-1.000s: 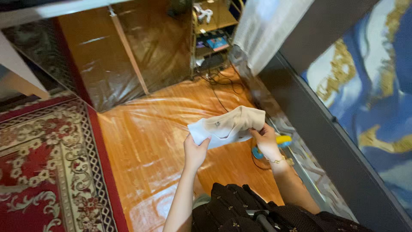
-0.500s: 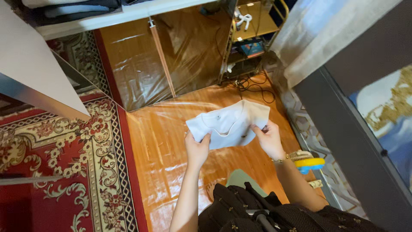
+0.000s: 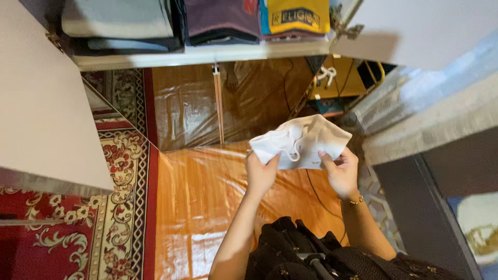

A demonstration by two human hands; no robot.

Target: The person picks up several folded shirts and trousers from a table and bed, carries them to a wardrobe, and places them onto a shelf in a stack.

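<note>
Centre of frame — left hand (image 3: 261,173) and right hand (image 3: 342,171), fingers clamped on a folded white garment (image 3: 298,141), below the wardrobe shelf (image 3: 207,53).

Warm indoor light is falling from above, keeping the scene fairly bright. Glare is streaking across the glossy orange floor covering (image 3: 207,197) toward 6 and 7 o'clock and shining on the mirror panel (image 3: 187,103). Shadow is deepening at 4 o'clock along the dark wall (image 3: 415,207). Motion is softening detail slightly, and the wide lens is bending lines toward the edges.
</note>
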